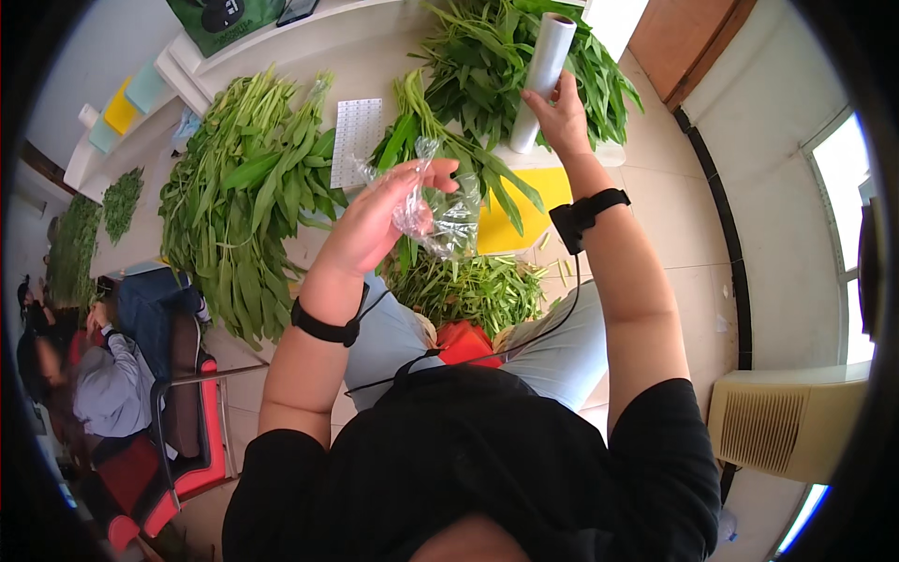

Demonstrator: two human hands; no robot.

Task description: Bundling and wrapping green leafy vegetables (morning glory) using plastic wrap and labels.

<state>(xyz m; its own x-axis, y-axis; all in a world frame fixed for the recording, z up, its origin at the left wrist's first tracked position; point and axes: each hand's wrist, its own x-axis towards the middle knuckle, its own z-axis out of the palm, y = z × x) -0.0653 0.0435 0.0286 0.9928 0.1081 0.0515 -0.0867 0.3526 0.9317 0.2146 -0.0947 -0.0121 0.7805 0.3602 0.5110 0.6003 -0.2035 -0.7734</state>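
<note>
My right hand [562, 116] grips the lower part of a roll of clear plastic film [546, 70], which stands tilted at the table's edge against a heap of leafy greens [477, 63]. A crumpled piece of clear plastic film [453, 218] hangs from my left hand [393, 204], caught about its fingers. Beyond that hand lies a small bunch of long-stemmed greens [414, 105], its leaves reaching over the table's front edge. Left of it is a sheet of printed labels [358, 133]. A large pile of long-stemmed greens [239, 175] covers the table further left, its leaves drooping over the edge.
Cut stems and leaves [470, 288] fill a container between my knees, by something red [469, 343]. A yellow panel [520, 214] shows below the table edge. At left are a red and black chair [204, 449] and a seated person [116, 386]. A beige appliance [779, 421] stands at right.
</note>
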